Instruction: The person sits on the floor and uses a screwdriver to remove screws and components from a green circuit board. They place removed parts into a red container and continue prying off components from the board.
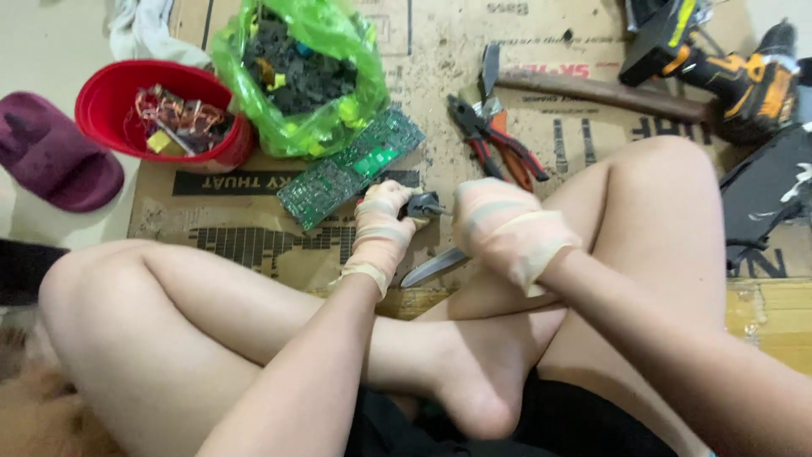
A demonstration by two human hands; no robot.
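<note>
Sitting cross-legged on flattened cardboard (254, 254), we hold a small dark component (420, 206) between both gloved hands, just above our shin. Our left hand (382, 228) curls around its near end, fingers pressed together on it. Our right hand (507, 230) is closed into a fist around the handle of a knife; the grey blade (434, 267) sticks out below the fist toward 8 o'clock, its long axis running from 2 to 8. We cannot tell whether the right fingertips also pinch the metal pins of the component, since the glove hides them.

From the right grip the component lies at 9 o'clock, touching or nearly so. From the left grip it lies at 1 o'clock, already held, so the left hand is the nearer one.

Beyond the hands, at 11 o'clock, a green circuit board (351, 166) lies flat, and past it a green plastic bag (298, 80) of dark scrap parts. A red bowl (152, 110) with copper wire sits at 10 o'clock. Red-handled pliers (495, 140) and a hammer (592, 91) lie at 1 o'clock, with a yellow cordless drill (744, 80) farther out.
</note>
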